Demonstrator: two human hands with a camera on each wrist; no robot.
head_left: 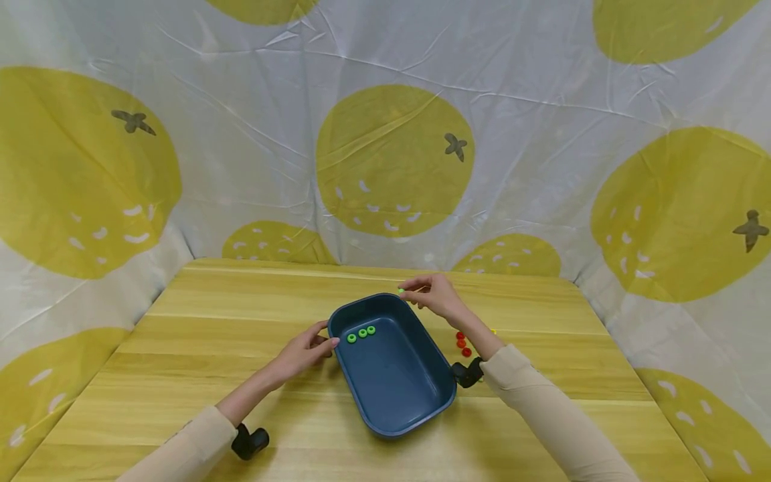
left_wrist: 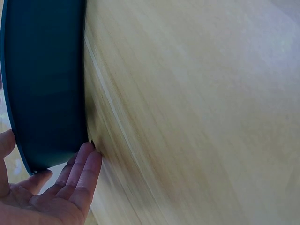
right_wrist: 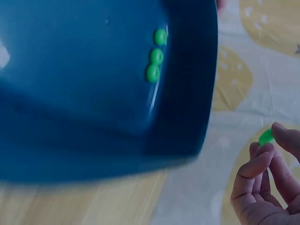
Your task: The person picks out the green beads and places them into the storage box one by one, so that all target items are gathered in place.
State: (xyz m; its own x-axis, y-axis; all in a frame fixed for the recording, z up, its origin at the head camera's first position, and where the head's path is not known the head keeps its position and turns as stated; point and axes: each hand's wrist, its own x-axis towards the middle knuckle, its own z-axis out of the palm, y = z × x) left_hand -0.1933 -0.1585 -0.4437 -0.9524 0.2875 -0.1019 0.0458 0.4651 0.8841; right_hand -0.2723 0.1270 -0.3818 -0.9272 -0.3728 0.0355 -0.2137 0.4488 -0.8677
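A dark blue rectangular plastic bin (head_left: 391,381) sits turned at an angle on the wooden table. Three small green rings (head_left: 362,333) lie in a row on its floor, near the far left end. My left hand (head_left: 304,351) grips the bin's far left corner, thumb at the rim and other fingers against the outer wall, as the left wrist view also shows. Just past the far right corner, my right hand (head_left: 438,296) pinches another small green ring (right_wrist: 266,137) between thumb and fingertip, beside the rim and apart from the rings inside.
Several red rings (head_left: 461,343) lie on the table right of the bin, below my right forearm. A bit of yellow (head_left: 494,331) peeks out beside that forearm, mostly hidden. Behind the wooden table (head_left: 241,301) hangs a pale cloth (head_left: 253,134) with yellow fruit prints.
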